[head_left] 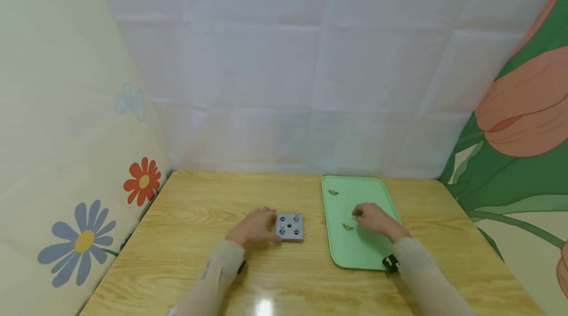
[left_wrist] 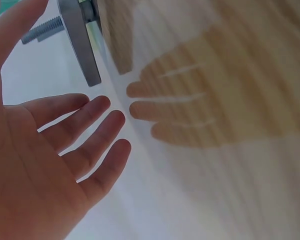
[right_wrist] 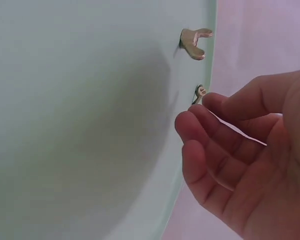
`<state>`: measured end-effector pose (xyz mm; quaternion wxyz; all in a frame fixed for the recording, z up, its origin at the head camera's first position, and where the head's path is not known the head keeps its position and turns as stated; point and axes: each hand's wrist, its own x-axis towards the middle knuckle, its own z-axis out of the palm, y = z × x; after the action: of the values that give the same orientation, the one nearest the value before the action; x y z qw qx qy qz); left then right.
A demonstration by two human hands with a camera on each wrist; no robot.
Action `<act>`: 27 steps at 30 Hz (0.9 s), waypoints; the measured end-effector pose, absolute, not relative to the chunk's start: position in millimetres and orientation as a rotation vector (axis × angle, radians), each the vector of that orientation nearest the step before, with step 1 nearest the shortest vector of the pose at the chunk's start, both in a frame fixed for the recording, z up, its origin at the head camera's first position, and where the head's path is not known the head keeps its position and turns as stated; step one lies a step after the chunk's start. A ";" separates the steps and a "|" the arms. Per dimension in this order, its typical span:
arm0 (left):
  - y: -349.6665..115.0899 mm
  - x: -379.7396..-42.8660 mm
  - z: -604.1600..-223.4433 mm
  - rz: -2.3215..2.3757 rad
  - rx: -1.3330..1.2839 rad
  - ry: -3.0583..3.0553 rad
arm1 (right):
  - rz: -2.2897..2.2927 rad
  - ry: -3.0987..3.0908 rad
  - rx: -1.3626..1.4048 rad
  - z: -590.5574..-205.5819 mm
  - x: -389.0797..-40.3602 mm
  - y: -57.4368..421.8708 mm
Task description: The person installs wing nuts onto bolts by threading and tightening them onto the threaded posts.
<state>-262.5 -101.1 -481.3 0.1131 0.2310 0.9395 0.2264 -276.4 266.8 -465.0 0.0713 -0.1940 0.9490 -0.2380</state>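
**Right hand (head_left: 374,218) over green tray (head_left: 355,253), left hand (head_left: 255,227) beside metal block (head_left: 290,233)**

The right is held with fingertips close together; whether anything is pinched cannot be told. The left is held loosely spread. Two bolts (head_left: 296,217) are borne upright by the block; two wing nuts (head_left: 347,227) are seen on the tray.

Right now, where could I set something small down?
Bare table lies between the metal block and green tray, also left of the left hand. It's crowded mid-tray, where the right hand hovers near a wing nut.
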 end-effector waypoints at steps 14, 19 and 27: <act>-88.9 -259.9 -477.8 0.620 0.629 2.763 | -0.713 2.801 -0.605 -472.9 -274.9 250.7; -84.7 -258.8 -477.8 0.572 0.641 2.791 | -0.664 2.805 -0.587 -474.8 -275.7 245.3; -80.9 -258.5 -479.6 0.550 0.641 2.812 | -0.613 2.818 -0.634 -472.7 -273.4 239.1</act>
<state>-258.5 -80.9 -479.6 0.1028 0.2171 0.9527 0.1863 -273.4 239.1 -472.7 0.0943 -0.2139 0.9501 -0.2068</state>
